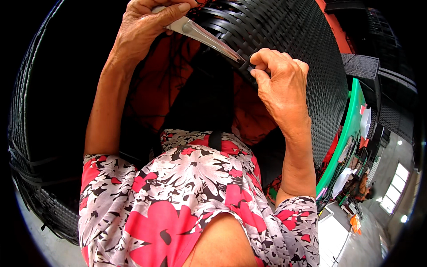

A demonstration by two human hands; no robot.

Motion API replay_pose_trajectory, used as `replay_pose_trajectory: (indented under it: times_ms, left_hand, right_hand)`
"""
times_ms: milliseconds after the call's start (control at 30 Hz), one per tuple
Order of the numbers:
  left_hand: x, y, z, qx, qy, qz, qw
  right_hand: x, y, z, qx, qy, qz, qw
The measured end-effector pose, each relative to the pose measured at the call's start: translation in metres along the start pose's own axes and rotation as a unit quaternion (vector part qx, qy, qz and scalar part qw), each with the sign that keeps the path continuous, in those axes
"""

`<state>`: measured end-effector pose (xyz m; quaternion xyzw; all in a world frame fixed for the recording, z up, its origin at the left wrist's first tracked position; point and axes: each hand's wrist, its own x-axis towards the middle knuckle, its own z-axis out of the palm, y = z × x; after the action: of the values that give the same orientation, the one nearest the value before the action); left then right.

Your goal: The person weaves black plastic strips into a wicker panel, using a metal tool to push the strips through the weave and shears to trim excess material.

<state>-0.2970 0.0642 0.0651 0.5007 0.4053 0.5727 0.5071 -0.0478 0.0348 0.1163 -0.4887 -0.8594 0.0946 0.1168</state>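
My left hand (149,20) is closed round the wide end of a long, flat, silvery tool (209,39) that tapers to a narrow tip. That tip rests at the edge of the black woven panel (284,31), among its flat strips. Beside it, my right hand (282,75) is closed in a pinch with thumb and forefinger on a black weaving strip (246,66) at the panel's edge. The strip's end is hidden by my fingers. Along the rim near my left hand, the strips look looser and more spread than farther right.
Dark woven work (22,111) curves along the left side. Below my hands are red-orange surfaces (173,75) in shadow. To the right stands a green-edged surface (344,151) with assorted small things. Beyond lies grey floor (369,236) with an orange item (356,224).
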Motion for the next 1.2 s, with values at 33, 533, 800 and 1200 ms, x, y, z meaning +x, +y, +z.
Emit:
replay_pose_trajectory:
  times_ms: [33, 533, 800, 1200]
  left_hand:
    - [0.000, -0.001, 0.000, -0.014, -0.002, -0.002, 1.000]
    - [-0.017, 0.037, -0.066, 0.059, 0.119, 0.095, 0.987]
    - [-0.028, 0.042, -0.048, 0.146, 0.149, 0.110, 0.972]
    - [-0.027, 0.055, -0.027, 0.208, 0.155, 0.123, 0.958]
  right_hand:
    - [0.000, 0.002, 0.003, 0.033, 0.005, 0.015, 0.999]
    - [0.003, 0.015, 0.014, 0.063, 0.022, -0.086, 0.994]
    - [0.027, 0.021, 0.010, 0.065, -0.019, -0.131, 0.989]
    - [0.040, 0.005, -0.019, 0.531, 0.102, 0.073, 0.838]
